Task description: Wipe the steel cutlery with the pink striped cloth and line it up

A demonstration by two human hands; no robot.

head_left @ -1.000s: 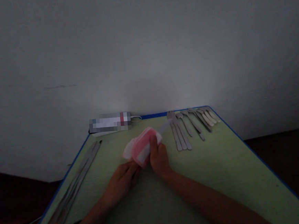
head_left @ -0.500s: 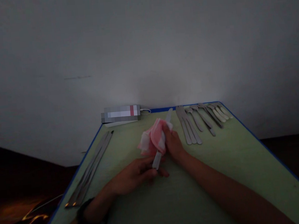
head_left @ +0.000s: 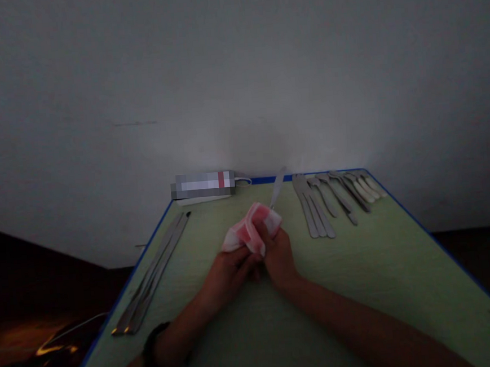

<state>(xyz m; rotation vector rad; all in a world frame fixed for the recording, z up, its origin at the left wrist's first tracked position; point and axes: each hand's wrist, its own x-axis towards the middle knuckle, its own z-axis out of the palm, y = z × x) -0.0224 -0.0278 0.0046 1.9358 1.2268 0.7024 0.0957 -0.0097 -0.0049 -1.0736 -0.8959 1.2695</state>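
Note:
My right hand (head_left: 278,254) is closed around a pink and white cloth (head_left: 252,230) wrapped about a table knife (head_left: 277,189). The knife's blade sticks up and away out of the cloth toward the wall. My left hand (head_left: 229,272) is closed at the near end of the cloth, where the knife's handle is hidden under the fingers. Both hands meet above the middle of the green table (head_left: 362,276), which has a blue edge.
Several knives, forks and spoons (head_left: 335,199) lie in a row at the far right of the table. Long metal pieces (head_left: 154,272) lie along the left edge. A flat white box (head_left: 205,185) sits at the far edge by the wall. The room is dim.
The knife handle, visible below the cloth half a second ago, is now covered by my left hand. The cloth has slid down toward the handle and the blade points higher.

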